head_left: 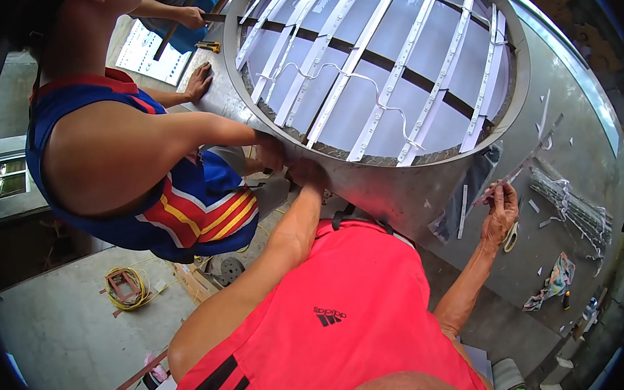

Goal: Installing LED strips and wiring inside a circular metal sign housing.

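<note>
My left hand (307, 173) is at the near edge of the grey metal table, close to a co-worker's hand (271, 154). Shadow hides its fingers. My right hand (500, 215) is raised over the table's right side, its fingers closed on a thin, pale pinkish strip (500, 183). Ahead lies a large round metal frame (426, 158) with a white inside. Long white LED strips (363, 55) cross it side by side, joined by loose white wires (382, 103). A dark bar (420, 80) runs diagonally beneath them.
A clear plastic bag (446, 221) lies near my right hand, with a tape roll (510, 238) beside it. Further right are a bundle of strips (572, 200) and a patterned rag (553, 282). A yellow cutter (207, 46) sits far left. Coiled yellow cable (125, 287) is on the floor.
</note>
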### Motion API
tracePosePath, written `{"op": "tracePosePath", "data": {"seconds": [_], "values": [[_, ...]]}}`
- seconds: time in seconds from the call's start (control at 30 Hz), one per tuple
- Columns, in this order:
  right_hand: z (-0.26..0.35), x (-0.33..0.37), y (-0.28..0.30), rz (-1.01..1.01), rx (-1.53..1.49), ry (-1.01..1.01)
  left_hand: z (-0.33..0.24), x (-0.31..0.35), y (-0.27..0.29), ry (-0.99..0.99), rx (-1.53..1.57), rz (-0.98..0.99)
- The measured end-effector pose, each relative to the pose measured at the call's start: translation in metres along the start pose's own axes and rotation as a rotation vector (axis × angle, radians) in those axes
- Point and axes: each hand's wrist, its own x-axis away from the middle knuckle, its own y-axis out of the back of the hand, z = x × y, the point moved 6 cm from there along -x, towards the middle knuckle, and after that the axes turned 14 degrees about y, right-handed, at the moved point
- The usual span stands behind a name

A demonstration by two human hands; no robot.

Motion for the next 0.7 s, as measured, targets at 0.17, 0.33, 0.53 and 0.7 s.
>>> {"op": "tracePosePath", "data": {"seconds": [0.17, 0.33, 0.53, 0.7], "values": [[0.012, -0.012, -0.071, 0.121, 0.015, 0.014, 0.027, -0.017, 0.008, -0.031, 0.096, 0.000], [0.012, -0.018, -0.089, 0.050, -0.004, -0.012, 0.013, -0.102, 0.100, -0.286, 0.188, 0.012], [0.000, -0.041, -0.039, -0.076, 0.093, 0.071, -0.071, -0.169, 0.234, -0.720, 0.283, 0.136], [-0.005, -0.038, 0.018, -0.152, 0.217, 0.067, -0.128, -0.212, 0.350, -0.886, 0.399, 0.193]]}}
